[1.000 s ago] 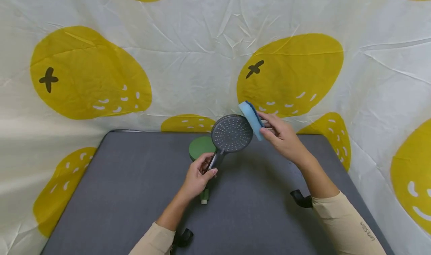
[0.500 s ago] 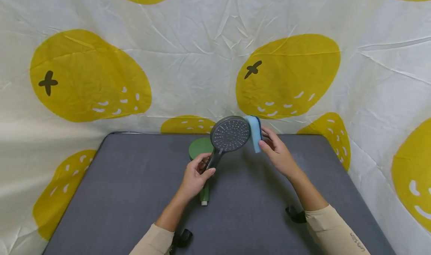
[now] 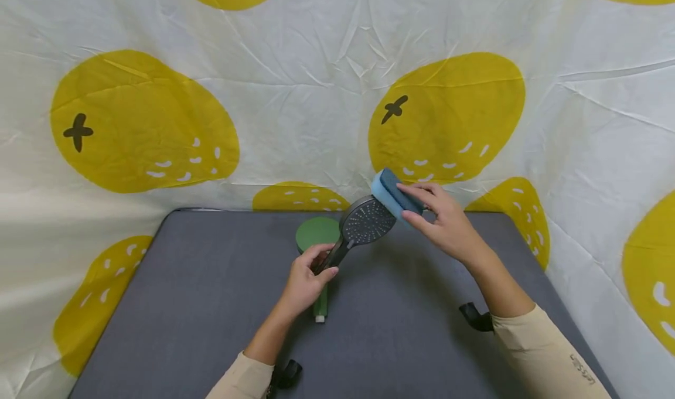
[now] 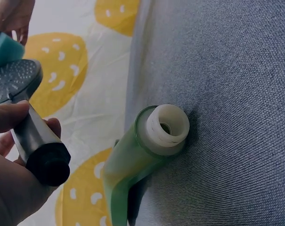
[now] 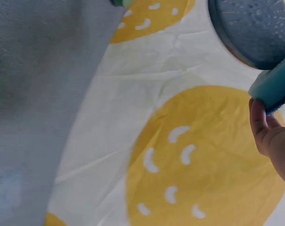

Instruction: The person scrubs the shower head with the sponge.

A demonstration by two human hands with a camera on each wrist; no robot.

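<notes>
My left hand [image 3: 303, 282] grips the handle of a dark grey shower head [image 3: 367, 220], raised above the table with its nozzle face toward me. In the left wrist view the black end of the handle [image 4: 50, 165] sticks out below the fingers. With thumb and fingers my right hand [image 3: 448, 223] holds a light blue sponge [image 3: 389, 198] with a dark blue scouring side. The sponge's pale side lies against the right rim of the shower head. A green shower head [image 3: 317, 233] rests on the table behind the left hand, its middle partly hidden.
A dark grey cloth-covered table [image 3: 211, 305] spreads beneath the hands. Behind it hangs a white curtain [image 3: 295, 123] printed with big yellow fruit shapes. Black wrist mounts [image 3: 474, 317] sit under both forearms.
The sponge has slid down the shower head's right edge, then back up, and now tilts over its upper right rim. The shower head has turned slightly; the left hand keeps its grip.
</notes>
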